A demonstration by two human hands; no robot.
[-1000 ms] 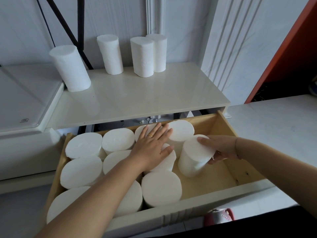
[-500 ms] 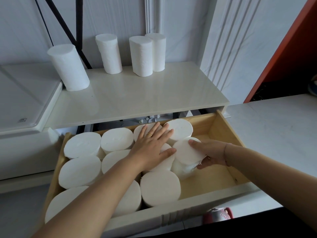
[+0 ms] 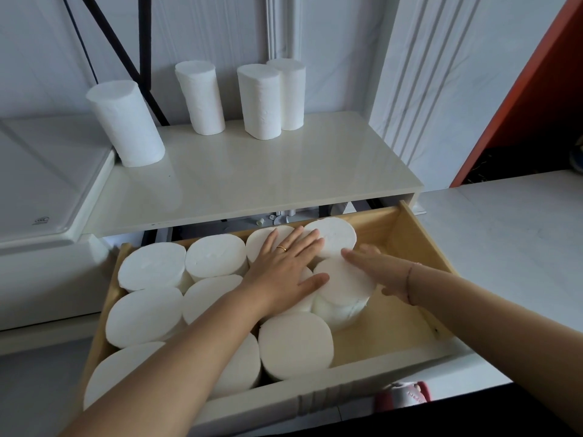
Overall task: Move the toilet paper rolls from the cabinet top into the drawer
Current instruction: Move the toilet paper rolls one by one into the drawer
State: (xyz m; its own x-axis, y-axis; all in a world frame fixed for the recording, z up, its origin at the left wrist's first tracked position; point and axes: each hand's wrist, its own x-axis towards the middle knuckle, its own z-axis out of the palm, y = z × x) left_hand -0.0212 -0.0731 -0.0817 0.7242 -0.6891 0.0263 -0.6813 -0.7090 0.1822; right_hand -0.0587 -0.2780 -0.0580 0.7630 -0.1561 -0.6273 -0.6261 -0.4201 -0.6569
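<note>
- A glossy cream cabinet top (image 3: 252,181) stands against a pale panelled wall (image 3: 331,42); an orange-red panel (image 3: 536,89) rises at the far right, and black struts (image 3: 126,52) cross the wall at the left.
- Four toilet paper rolls stand upright on the cabinet top: one at the left (image 3: 126,124), one further back (image 3: 200,97), and a touching pair (image 3: 271,99) right of it.
- Below, the wooden drawer (image 3: 416,244) is pulled open — its left and middle are packed with upright rolls (image 3: 151,272), while its right part shows bare wood.
- The left hand (image 3: 284,272) lies flat, fingers spread, on the tops of the middle rolls; it grips nothing, and a gold ring (image 3: 281,248) shows on one finger.
- The right hand (image 3: 378,272) is open, fingers extended, resting against the right side and top edge of the newest roll (image 3: 344,291) — palm pressed to it, not closed around it.
- That roll stands at the right edge of the packed group, touching its neighbours and tilted slightly.
</note>
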